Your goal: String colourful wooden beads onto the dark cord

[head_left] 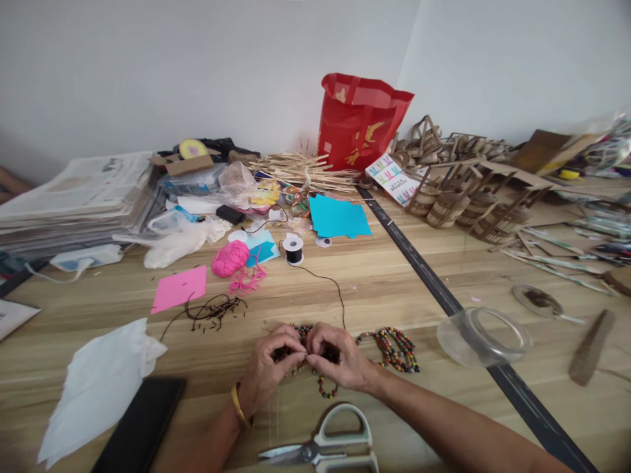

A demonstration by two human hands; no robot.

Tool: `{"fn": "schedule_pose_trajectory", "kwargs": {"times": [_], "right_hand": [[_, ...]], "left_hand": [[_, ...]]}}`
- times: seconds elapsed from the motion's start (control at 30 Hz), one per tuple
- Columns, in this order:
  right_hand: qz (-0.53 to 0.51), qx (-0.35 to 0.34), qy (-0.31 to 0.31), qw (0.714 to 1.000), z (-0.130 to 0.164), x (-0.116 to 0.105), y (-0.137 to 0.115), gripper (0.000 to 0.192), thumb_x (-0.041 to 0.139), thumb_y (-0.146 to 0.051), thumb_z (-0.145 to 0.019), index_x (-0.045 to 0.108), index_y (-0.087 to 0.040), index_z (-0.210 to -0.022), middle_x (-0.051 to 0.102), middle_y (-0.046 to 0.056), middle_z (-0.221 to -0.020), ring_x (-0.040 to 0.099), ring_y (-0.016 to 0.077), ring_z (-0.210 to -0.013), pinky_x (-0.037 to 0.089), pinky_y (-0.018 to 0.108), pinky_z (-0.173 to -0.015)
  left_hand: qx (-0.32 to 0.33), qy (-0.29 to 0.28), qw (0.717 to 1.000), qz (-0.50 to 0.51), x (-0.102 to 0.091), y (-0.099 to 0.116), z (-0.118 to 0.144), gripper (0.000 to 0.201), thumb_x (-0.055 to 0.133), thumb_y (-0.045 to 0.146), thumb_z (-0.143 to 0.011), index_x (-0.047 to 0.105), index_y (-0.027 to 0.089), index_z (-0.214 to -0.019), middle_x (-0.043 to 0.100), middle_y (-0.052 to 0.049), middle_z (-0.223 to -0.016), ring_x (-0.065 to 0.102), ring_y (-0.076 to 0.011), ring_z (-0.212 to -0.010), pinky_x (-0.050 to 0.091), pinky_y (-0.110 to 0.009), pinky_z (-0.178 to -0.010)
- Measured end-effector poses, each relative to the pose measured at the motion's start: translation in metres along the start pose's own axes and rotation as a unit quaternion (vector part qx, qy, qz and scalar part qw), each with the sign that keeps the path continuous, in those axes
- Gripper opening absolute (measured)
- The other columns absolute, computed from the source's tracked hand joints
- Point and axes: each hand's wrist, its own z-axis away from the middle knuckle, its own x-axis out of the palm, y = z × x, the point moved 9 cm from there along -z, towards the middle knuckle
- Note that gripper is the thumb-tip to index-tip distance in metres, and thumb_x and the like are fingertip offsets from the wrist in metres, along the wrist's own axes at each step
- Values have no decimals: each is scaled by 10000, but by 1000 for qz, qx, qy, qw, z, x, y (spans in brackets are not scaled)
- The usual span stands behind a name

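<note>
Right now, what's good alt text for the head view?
A person's left hand and right hand meet at the fingertips over multicoloured beads on a wooden table; anything pinched is too small to make out. Strung beads lie to the right, pale-handled scissors nearer the camera, a spool of black cord beyond.

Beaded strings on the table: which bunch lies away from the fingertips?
The looped bunch of beads to the right of the right hand; the other beads lie around where that hand and the left hand meet.
</note>
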Motion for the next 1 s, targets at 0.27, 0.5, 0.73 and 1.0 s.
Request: {"fn": "schedule_pose_trajectory", "kwargs": {"times": [0.27, 0.5, 0.73, 1.0], "right_hand": [[8, 58, -11, 998, 7, 5, 18, 101, 578, -260, -842, 588, -160, -828, 525, -13, -652, 482, 96, -559, 398, 192, -527], [9, 74, -4, 997, 4, 5, 21, 164, 581, -297, -846, 609, -154, -771, 497, -18, -624, 447, 100, -550, 358, 200, -516], [33, 54, 7, 998, 2, 1, 15, 162, 548, -262, -847, 607, -153, -742, 518, -6, -632, 452, 108, -570, 363, 208, -536], [40, 37, 3, 998, 2, 2, 13, 178, 538, -270, -863, 597, -160, -736, 526, 0, -641, 467, 117, -582, 384, 220, -560]], "left_hand": [[2, 6, 1000, -2, -1, 1, -1, 187, 699, 336, -792, 701, 174, -700, 632, -45, -738, 592, -195, -768, 463, -308, -713], [-11, 11, 1000, -8, -3, 1, 0, 173, 686, 312, -805, 690, 170, -706, 629, -46, -752, 588, -190, -773, 460, -297, -725], [-31, 25, 999, -24, -4, -1, -1, 235, 605, 345, -862, 688, 158, -746, 638, -59, -781, 588, -197, -793, 458, -300, -743], [-3, 17, 996, -86, -1, 13, -2, 339, 488, 374, -921, 618, 176, -680, 594, -58, -752, 533, -219, -832, 415, -340, -799]]}}
